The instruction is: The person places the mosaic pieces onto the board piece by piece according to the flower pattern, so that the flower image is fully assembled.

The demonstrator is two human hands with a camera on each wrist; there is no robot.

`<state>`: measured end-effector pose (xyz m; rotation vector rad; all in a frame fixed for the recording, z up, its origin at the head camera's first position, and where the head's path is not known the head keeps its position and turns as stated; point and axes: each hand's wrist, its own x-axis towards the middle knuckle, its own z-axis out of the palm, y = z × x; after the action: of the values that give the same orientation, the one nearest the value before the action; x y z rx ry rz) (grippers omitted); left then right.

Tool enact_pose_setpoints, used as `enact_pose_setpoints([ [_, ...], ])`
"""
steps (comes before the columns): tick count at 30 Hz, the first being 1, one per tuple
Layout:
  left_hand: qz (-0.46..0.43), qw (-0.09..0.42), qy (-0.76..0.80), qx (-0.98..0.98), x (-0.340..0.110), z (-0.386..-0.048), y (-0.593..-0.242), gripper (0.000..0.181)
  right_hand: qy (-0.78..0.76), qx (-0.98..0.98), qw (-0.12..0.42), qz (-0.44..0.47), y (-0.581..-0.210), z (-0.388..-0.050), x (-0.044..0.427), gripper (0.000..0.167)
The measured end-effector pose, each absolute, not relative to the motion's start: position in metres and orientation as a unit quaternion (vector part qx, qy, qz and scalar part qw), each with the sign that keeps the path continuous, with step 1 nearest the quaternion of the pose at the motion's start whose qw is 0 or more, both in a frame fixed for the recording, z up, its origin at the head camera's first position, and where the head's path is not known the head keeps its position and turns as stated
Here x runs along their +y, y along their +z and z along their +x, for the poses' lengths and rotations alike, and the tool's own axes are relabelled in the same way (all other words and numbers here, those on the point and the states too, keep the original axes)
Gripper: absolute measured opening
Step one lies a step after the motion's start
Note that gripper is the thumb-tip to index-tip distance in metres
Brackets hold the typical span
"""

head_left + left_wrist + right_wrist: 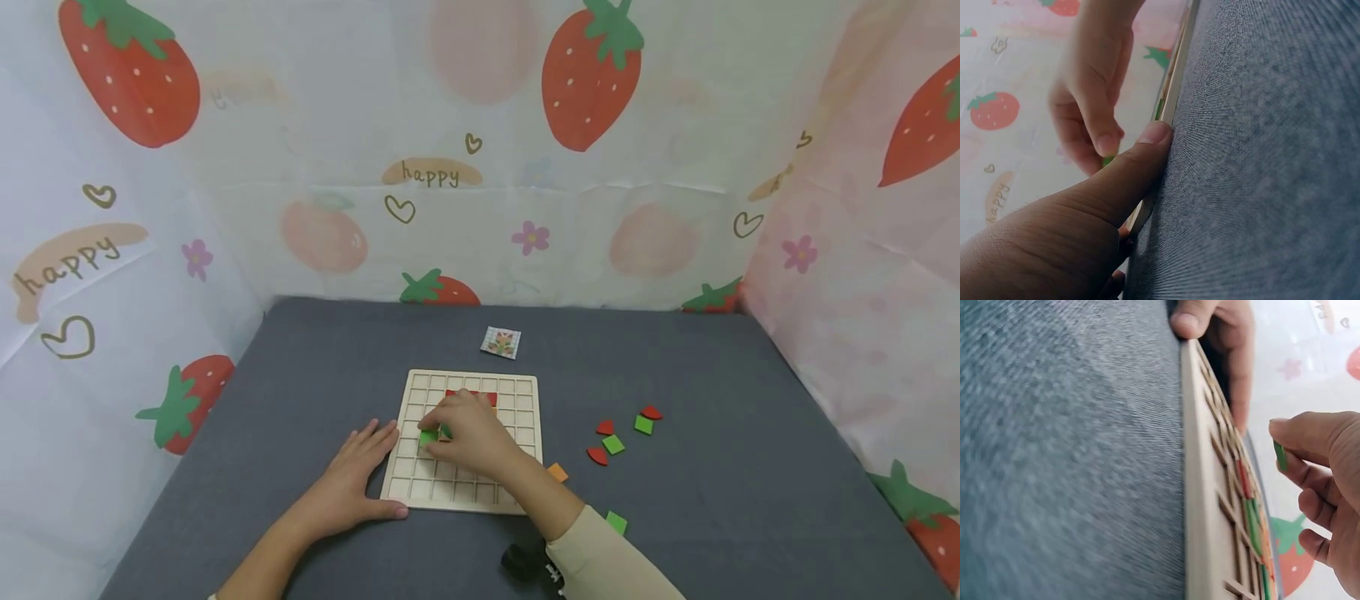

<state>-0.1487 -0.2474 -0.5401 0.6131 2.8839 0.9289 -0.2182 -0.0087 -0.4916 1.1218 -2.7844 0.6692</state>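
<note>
A pale wooden grid board [411, 490] lies on the dark grey cloth. Red pieces [491, 398] sit in its upper cells, and green ones are seated too, partly hidden by my right hand [476, 437]. Between thumb and fingertip that hand pinches a small green tile [1280, 456], held just above the board's left-centre cells. My left hand [348, 479] rests at the board's lower left corner: its fingers lie straight along the left edge, while the thumb touches the front edge.
Beyond the board lies a small pattern card [501, 342]. To the right are red quarter-round pieces [597, 456] and green squares [613, 444]. An orange piece [557, 472] and a green square [617, 522] lie near my right forearm, beside a black object [521, 562].
</note>
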Motion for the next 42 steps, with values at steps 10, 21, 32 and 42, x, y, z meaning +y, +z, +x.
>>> enact_pose_setpoints([
  [10, 0.204, 0.016, 0.292, 0.934, -0.248, -0.149, -0.538, 0.117, 0.195, -0.916, 0.025, 0.35, -0.505, -0.217, -0.017, 0.02],
  [21, 0.204, 0.023, 0.292, 0.934, -0.247, -0.15, -0.537, 0.117, 0.194, -0.917, 0.022, 0.347, -0.506, -0.217, -0.018, 0.02],
  [32, 0.201, 0.024, 0.293, 0.934, -0.247, -0.148, -0.54, 0.118, 0.161, -0.915, 0.029, 0.369, -0.504, -0.217, -0.019, 0.022],
  [42, 0.196, 0.028, 0.299, 0.934, -0.247, -0.148, -0.538, 0.118, 0.103, -0.903, 0.026, 0.416, -0.481, -0.218, -0.003, 0.028],
])
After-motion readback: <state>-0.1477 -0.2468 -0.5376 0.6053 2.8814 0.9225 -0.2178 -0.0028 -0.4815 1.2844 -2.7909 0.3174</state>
